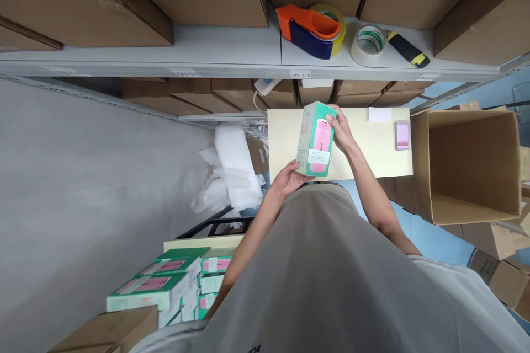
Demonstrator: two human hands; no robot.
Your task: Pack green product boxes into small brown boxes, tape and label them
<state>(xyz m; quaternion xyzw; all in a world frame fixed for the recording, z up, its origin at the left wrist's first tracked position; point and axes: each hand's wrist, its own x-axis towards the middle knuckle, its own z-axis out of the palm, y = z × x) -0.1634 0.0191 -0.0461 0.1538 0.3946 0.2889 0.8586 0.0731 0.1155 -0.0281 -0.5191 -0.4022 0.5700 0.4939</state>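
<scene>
I hold a green product box with a pink picture on its front, upright above a pale yellow table. My left hand grips its lower end from below. My right hand is closed on its upper right edge, fingers curled over the top. Both hands are on the same box. My grey shirt hides the near part of the table.
An open empty cardboard carton stands to the right. Several matching green boxes are stacked at lower left. On the shelf above lie an orange tape dispenser, a tape roll and a yellow-black knife. White foam wrap lies left.
</scene>
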